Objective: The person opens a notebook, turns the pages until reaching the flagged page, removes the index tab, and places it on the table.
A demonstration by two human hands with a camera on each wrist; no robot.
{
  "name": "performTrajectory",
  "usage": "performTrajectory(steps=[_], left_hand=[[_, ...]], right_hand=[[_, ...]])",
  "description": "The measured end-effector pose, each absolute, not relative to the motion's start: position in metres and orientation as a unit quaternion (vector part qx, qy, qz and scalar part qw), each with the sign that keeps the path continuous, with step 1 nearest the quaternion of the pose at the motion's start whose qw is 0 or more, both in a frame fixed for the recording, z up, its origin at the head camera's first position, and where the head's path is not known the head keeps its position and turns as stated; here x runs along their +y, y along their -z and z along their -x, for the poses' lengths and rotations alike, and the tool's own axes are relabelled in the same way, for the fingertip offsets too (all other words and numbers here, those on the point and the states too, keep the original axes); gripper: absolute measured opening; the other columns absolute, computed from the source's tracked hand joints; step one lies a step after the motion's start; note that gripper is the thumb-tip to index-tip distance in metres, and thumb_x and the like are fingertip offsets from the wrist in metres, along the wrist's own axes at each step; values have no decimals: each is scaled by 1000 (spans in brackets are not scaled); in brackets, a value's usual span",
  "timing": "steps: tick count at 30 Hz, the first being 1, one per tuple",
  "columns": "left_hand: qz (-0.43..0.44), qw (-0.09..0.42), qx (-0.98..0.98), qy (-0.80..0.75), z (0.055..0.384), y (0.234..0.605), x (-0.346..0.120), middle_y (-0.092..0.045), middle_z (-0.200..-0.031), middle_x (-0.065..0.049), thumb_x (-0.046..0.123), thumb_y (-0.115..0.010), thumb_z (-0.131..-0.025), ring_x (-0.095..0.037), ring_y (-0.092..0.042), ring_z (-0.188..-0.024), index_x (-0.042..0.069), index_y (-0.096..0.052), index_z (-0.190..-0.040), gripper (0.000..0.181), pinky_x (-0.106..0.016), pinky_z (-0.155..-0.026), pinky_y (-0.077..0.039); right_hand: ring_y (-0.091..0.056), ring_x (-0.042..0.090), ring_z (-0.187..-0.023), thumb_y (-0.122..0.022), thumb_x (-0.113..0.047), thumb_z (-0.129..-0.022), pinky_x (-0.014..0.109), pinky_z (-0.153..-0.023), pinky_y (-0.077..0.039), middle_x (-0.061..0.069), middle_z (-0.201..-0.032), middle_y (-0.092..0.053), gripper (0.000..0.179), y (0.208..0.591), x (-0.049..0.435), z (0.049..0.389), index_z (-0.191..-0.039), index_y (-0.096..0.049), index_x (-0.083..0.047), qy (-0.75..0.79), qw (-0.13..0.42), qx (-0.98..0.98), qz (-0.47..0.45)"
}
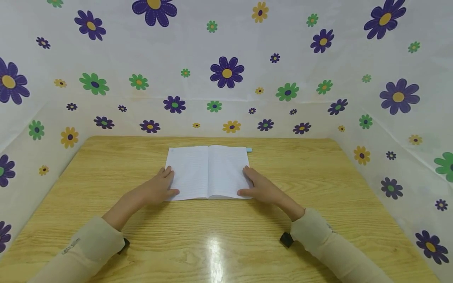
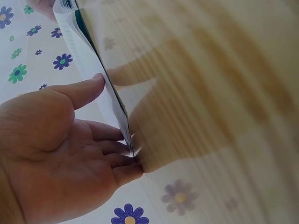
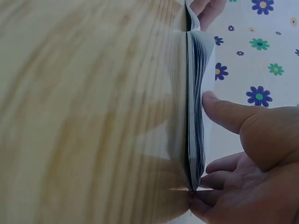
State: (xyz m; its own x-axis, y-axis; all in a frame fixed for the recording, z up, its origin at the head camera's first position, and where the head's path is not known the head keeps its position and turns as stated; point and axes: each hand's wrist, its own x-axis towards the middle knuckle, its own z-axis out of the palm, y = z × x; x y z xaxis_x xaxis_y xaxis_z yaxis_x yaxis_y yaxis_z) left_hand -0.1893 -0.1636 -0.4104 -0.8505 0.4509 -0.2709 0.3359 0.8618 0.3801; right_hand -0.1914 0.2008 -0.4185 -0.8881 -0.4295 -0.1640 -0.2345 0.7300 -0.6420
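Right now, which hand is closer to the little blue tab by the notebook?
Right: the right hand touches the notebook on the same side as the blue tab; the left hand touches the opposite side.
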Motion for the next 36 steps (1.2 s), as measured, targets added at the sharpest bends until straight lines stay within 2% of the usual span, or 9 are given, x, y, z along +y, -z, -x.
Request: performTrajectory(steps=[13,22,32,36], left_hand=[[-211,184,945,-167,189,410,-165,-6,-164,-38,30,-51,-110,-56,-3,-151,-20,-19,-154,74,-62,-122,-12],[-210,189,944,-172,190,415,-167,-5,-164,-37,32,-51,-110,-56,-1,-151,-19,-18,-155,76,-62,-122,-12],[-215,186,944,-170,189,410,-166,-5,-163,-39,31,-52,-110,-57,-2,-150,-21,-19,-154,76,-62,-121,-13],[-219,183,943,-168,188,411,-167,-6,-162,-40,31,-52,-110,-58,-3,-149,-22,-19,-153,76,-63,-121,-13]], right_hand=[[-12,41,-156,-69,-33,-101,52,-126,-14,26,-168,-14,87,416,196,192,-159,-22,10,240,150,940,188],[-14,41,-156,-70,-29,-100,54,-125,-17,24,-168,-18,79,413,196,190,-158,-30,8,248,152,939,184],[-29,40,-151,-70,-18,-100,53,-122,-26,20,-162,-35,62,412,195,194,-152,-45,5,260,112,943,175],[-36,39,-148,-68,-12,-100,53,-120,-31,19,-157,-44,50,414,195,195,-145,-54,5,264,89,945,173]])
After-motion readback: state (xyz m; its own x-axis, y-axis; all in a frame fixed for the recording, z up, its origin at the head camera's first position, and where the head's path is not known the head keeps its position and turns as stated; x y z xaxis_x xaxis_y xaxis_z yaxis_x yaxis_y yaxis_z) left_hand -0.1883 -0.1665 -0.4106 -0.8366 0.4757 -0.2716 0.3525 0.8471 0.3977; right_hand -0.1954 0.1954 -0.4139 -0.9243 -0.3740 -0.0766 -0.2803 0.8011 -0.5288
